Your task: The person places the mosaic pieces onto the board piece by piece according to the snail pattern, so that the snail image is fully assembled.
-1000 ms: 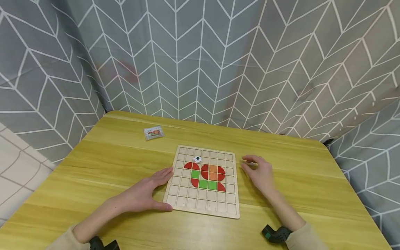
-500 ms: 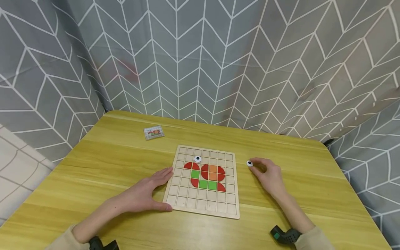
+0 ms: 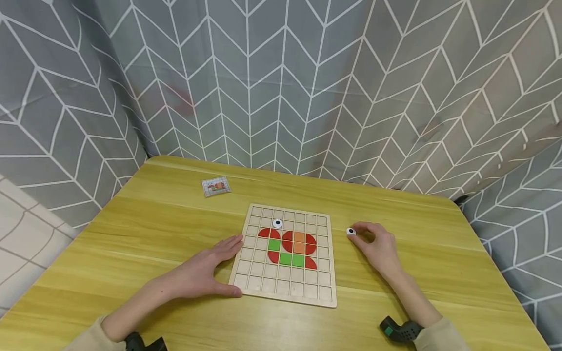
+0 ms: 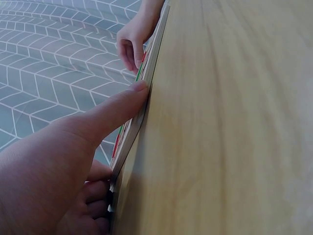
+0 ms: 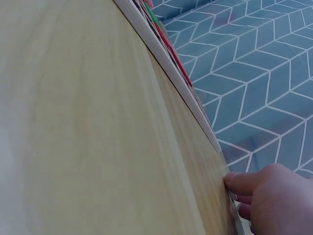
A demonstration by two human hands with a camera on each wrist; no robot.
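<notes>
A pale wooden grid board (image 3: 291, 287) lies flat on the table, bearing red, green and orange flat pieces and one round eye piece (image 3: 277, 223). At the board's left side, my left hand (image 3: 199, 273) rests with fairly straight fingers touching its edge. In the left wrist view its thumb (image 4: 115, 110) lies against the board's rim. Just right of the board, my right hand (image 3: 377, 248) pinches a second round white eye piece (image 3: 350, 231) with a black centre, between thumb and finger, low over the table. The right wrist view shows the right thumb (image 5: 242, 183) close to the tabletop.
A small picture card (image 3: 216, 186) showing a similar coloured figure on a grid lies behind the board to the left. The wooden table (image 3: 175, 214) runs back to a grey patterned curtain (image 3: 281, 87). Dark devices (image 3: 399, 329) are strapped at both wrists.
My right hand has shifted slightly right, away from the board, and the second eye piece has come into view at its fingertips. The left hand and board have stayed put.
</notes>
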